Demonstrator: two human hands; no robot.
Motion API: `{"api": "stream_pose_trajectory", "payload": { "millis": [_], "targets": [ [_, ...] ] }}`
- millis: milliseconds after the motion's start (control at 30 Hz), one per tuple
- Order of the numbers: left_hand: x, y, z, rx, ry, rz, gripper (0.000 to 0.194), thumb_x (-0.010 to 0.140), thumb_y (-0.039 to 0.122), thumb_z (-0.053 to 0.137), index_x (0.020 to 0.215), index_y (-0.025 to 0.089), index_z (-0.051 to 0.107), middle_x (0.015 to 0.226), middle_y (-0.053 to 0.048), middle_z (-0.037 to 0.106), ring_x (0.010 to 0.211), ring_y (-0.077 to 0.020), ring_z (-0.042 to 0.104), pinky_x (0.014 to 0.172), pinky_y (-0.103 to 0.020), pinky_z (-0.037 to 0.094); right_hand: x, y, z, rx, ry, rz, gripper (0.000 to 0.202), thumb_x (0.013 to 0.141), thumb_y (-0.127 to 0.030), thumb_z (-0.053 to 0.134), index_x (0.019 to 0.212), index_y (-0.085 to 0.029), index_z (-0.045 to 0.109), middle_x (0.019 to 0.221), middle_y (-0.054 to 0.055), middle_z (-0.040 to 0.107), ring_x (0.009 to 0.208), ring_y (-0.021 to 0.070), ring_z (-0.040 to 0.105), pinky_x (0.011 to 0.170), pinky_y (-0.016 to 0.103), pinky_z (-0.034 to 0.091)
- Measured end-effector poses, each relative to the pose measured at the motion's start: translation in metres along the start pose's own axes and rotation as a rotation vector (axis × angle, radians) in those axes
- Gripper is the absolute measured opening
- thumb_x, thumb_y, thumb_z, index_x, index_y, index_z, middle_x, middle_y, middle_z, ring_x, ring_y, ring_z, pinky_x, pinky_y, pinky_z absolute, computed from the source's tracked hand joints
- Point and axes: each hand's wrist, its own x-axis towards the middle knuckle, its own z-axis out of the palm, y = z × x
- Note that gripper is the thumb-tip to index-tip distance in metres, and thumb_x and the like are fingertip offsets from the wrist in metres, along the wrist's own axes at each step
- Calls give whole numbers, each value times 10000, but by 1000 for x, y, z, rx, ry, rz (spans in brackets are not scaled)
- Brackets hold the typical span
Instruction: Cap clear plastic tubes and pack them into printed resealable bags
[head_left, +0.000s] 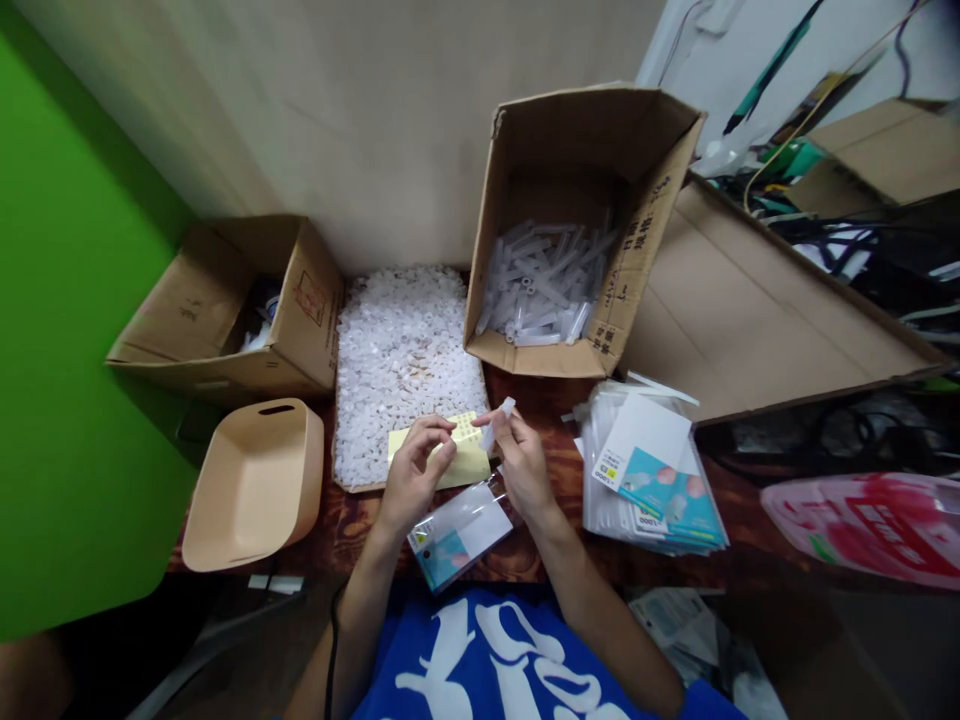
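A translucent white plastic tube (pixel 498 425) is held upright at a tilt in my right hand (pixel 523 462), between the thumb and fingers. My left hand (pixel 416 468) is beside it on the left, its fingers curled and the thumb close to the forefinger; whatever they may pinch is too small to make out. Under both hands lies a yellow sheet (pixel 466 462) with rows of small dots or holes, partly covering the heap of small white pieces (pixel 405 340). Nearer my body, a clear plastic bag (pixel 457 530) with a blue-and-white printed card rests on the table.
An open carton (pixel 645 260) at the back holds many translucent tubes. Another carton (pixel 300 330) stands at left, behind a beige bin (pixel 251 490). Printed bags (pixel 652 470) are stacked at right, near a pink package (pixel 870 525). A large cardboard flap (pixel 735 310) slants behind them.
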Motion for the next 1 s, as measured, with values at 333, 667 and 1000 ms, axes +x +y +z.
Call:
{"api": "stream_pose_trajectory", "payload": {
  "millis": [333,667,1000],
  "targets": [
    [-3,3,21,17,55,86,125,933,296,646,864,193,666,1074,-91,589,1076,-220,591,963,-361,498,-8,3,26,796,67,504,402,632,-459,923,736,-160,675,648,-25,638,527,64,531,497,164,471],
    [-7,6,28,192,149,173,84,948,251,625,885,203,654,1027,-78,593,1046,-219,591,955,-394,505,-8,3,26,857,62,555,386,624,-426,933,742,-150,690,660,-21,662,517,48,529,469,142,447],
    [-8,1,41,104,275,137,84,924,281,656,910,200,639,1030,-68,573,1037,-198,592,896,-336,540,-6,5,25,876,81,602,331,661,-361,917,739,-164,663,636,-37,642,497,50,522,452,140,451]
  ]
}}
